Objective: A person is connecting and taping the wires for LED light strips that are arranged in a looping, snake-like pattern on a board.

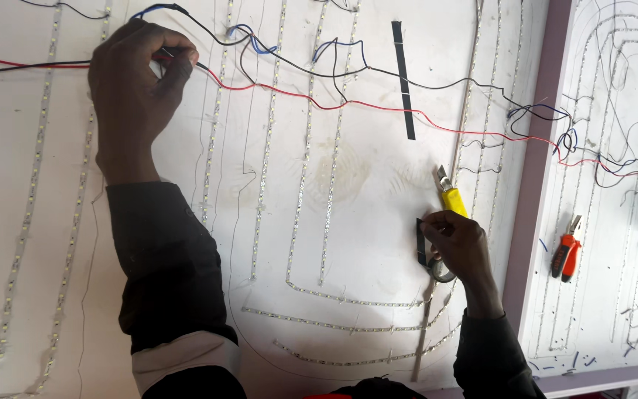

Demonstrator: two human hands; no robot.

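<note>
My left hand (pixel 136 89) is at the top left of a white board (pixel 363 185), pinching the red and black wires (pixel 31 65) that run across the board to the right. My right hand (pixel 458 244) is lower right, holding a roll of black tape (pixel 431 260) against the board, with a short black strip pulled up between the fingers. A yellow utility knife (pixel 450 193) lies just above that hand. Rows of LED strip (pixel 263 170) are stuck to the board in long curved lines.
A strip of black tape (pixel 403 80) is stuck upright near the top middle. A purple frame edge (pixel 537 170) divides this board from a second board on the right, where orange-handled pliers (pixel 566 250) lie among more strips and tangled wires (pixel 555 125).
</note>
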